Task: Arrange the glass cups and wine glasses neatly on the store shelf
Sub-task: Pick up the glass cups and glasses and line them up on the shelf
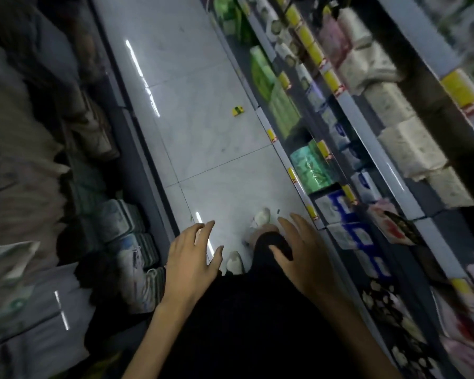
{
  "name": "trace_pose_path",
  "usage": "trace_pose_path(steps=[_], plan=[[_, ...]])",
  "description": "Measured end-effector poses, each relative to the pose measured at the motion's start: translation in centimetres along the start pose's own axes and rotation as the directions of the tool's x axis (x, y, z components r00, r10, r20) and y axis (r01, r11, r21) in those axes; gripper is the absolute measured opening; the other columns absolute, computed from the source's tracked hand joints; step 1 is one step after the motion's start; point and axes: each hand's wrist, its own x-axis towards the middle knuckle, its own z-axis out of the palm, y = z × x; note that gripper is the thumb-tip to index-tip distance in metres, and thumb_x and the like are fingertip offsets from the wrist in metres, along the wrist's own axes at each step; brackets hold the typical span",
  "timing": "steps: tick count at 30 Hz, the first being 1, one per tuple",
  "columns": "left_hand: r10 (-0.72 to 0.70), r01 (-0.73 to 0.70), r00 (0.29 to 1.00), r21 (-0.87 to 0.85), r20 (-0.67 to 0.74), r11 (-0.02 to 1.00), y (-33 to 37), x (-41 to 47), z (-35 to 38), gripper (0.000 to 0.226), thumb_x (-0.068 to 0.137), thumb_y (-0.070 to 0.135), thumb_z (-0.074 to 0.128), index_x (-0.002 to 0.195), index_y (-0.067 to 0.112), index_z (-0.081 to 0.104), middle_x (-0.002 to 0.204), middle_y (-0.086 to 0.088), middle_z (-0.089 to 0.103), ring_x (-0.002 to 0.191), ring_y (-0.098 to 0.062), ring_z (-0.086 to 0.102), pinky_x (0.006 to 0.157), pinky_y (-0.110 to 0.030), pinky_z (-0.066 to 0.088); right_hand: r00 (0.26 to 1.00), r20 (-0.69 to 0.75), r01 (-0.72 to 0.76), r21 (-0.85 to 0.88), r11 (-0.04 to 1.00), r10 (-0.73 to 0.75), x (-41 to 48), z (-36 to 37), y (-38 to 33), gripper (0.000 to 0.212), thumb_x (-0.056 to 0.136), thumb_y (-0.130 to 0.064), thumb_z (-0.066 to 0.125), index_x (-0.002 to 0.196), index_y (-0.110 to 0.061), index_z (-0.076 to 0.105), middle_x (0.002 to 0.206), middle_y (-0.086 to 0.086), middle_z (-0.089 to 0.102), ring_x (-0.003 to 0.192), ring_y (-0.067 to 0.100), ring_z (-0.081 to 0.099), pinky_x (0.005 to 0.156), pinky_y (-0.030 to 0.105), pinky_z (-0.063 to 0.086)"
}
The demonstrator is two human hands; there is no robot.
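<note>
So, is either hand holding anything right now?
No, the left hand and the right hand are both open and hold nothing.

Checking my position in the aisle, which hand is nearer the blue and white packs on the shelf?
Right. The right hand hovers near the blue and white packs; the left hand hangs farther, over the aisle floor.

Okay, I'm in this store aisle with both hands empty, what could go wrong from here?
1. A small yellow object lies on the glossy floor ahead; stepping on it might cause a slip.
2. The right hand is held out close to the shelf edge on that side, so it may clip the edge or the packs stacked behind it.
</note>
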Motion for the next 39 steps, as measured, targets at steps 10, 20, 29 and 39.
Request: trace_pose_path(steps=[10,20,29,39], plan=[[-0.104,0.105,0.994,0.022,-0.032,0.994,-4.3,18.5,-5.2,0.057,0.097,0.049,0.059,0.148,0.028,0.047,0.142,0.001,0.055,0.129,-0.022,0.054,0.106,-0.043,0.047,1.0,0.018,0.013,-0.03,0.999,-0.012,20.5,-0.9,-2.9,0.075,0.077,-0.036,0.088,0.143,-0.016,0.057,0.148,0.018,0.054,0.132,0.042,0.056,0.106,0.056,0.051],[-0.073,0.074,0.994,0.015,-0.086,0.997,-4.2,39.9,-13.6,0.053,0.096,0.041,0.065,0.145,0.026,0.051,0.139,0.0,0.058,0.126,-0.024,0.056,0.104,-0.044,0.046,1.0,0.008,0.029,0.061,0.998,-0.03,42.3,-7.7,-8.4,0.066,0.094,-0.041,0.074,0.151,-0.017,0.049,0.158,0.011,0.044,0.145,0.033,0.043,0.115,0.049,0.044],[0.111,-0.111,0.993,0.003,-0.048,0.994,-5.5,59.9,-19.8,0.051,0.096,0.037,0.066,0.143,0.022,0.057,0.136,-0.003,0.061,0.121,-0.027,0.058,0.095,-0.043,0.05,0.991,-0.032,-0.12,0.186,0.975,0.128,58.2,-10.8,-12.2,0.064,0.096,-0.035,0.072,0.153,-0.02,0.047,0.156,0.01,0.045,0.144,0.032,0.045,0.109,0.053,0.047],[0.612,-0.627,0.765,-0.016,-0.198,0.779,1.6,84.9,-35.4,0.05,0.097,0.037,0.067,0.143,0.02,0.058,0.133,-0.005,0.065,0.116,-0.028,0.062,0.088,-0.045,0.059,0.802,-0.568,-0.173,0.076,0.982,0.186,73.4,-25.0,-22.2,0.052,0.107,-0.043,0.05,0.155,-0.023,0.046,0.16,0.0,0.044,0.142,0.022,0.048,0.114,0.043,0.046]])
